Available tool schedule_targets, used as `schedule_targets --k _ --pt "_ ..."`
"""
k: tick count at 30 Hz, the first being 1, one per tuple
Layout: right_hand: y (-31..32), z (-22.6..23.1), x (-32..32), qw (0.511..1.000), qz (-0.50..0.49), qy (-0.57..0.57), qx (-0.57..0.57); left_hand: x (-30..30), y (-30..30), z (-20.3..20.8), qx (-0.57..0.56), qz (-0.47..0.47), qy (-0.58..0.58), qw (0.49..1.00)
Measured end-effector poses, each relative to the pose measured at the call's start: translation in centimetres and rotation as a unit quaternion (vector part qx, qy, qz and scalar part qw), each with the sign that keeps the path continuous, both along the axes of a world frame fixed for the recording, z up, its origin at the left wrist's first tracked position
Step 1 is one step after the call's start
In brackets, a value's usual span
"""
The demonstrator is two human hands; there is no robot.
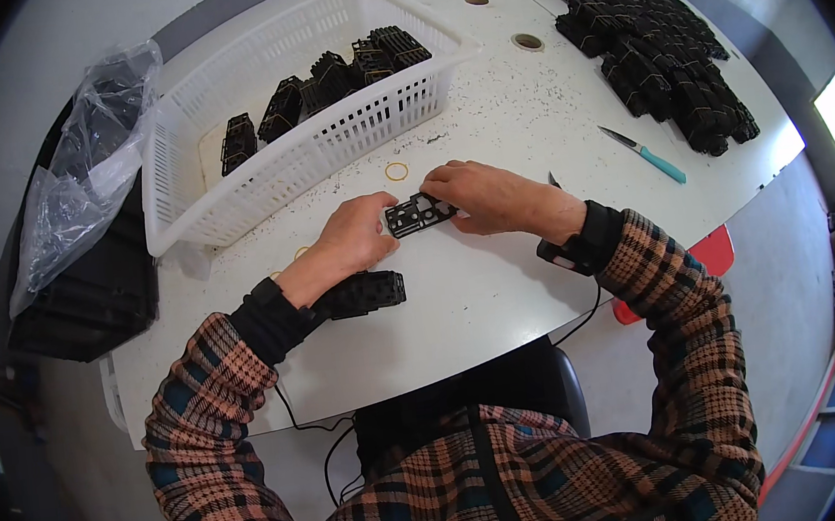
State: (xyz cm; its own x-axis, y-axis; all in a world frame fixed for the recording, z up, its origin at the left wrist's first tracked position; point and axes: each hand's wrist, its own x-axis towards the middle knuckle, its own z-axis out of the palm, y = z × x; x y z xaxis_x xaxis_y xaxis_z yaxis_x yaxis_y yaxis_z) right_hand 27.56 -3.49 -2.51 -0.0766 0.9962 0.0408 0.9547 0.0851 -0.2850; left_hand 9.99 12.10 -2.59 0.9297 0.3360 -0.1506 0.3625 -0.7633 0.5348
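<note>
A flat black plastic part with rectangular cutouts (413,216) is between my hands, just above or on the white table. My right hand (497,198) grips its right end, fingers over the far edge and thumb at the near side. At the left end, my left hand (355,232) has its thumb and fingers closed about the part's edge. Beside my left wrist lies a stack of similar black parts (372,293), partly covered by the sleeve. A yellow rubber band (396,171) rests just beyond my hands.
A white slatted plastic basket (312,155) holds several banded black bundles. Many more bundles (642,38) cover the far right of the table (462,306). A teal-handled knife (665,164) lies nearer. Clear plastic bag (79,193) sits over a black crate (91,312) at left.
</note>
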Motion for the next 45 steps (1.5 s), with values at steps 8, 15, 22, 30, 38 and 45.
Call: schedule_targets --k 8,15,22,30,38,45 --pt "0.3 -0.4 0.1 1.0 -0.007 0.008 -0.006 0.5 0.1 -0.4 -0.005 -0.006 0.007 1.0" --pt "0.3 -0.5 0.2 1.0 -0.006 0.019 -0.012 0.5 0.2 -0.4 -0.042 0.005 0.003 0.999" --pt "0.4 -0.2 -0.2 1.0 -0.004 0.003 -0.02 0.6 0.4 -0.7 -0.025 -0.001 -0.001 1.0" --pt "0.4 -0.4 0.2 0.999 -0.015 0.03 -0.018 0.4 0.8 -1.0 -0.041 0.013 -0.016 0.999" --pt "0.4 -0.2 -0.1 0.999 -0.016 0.01 -0.027 0.5 0.8 -1.3 -0.028 0.013 -0.012 0.999" --pt "0.3 0.0 -0.5 1.0 -0.017 -0.014 -0.014 0.6 0.7 -1.4 -0.004 0.011 -0.025 1.0"
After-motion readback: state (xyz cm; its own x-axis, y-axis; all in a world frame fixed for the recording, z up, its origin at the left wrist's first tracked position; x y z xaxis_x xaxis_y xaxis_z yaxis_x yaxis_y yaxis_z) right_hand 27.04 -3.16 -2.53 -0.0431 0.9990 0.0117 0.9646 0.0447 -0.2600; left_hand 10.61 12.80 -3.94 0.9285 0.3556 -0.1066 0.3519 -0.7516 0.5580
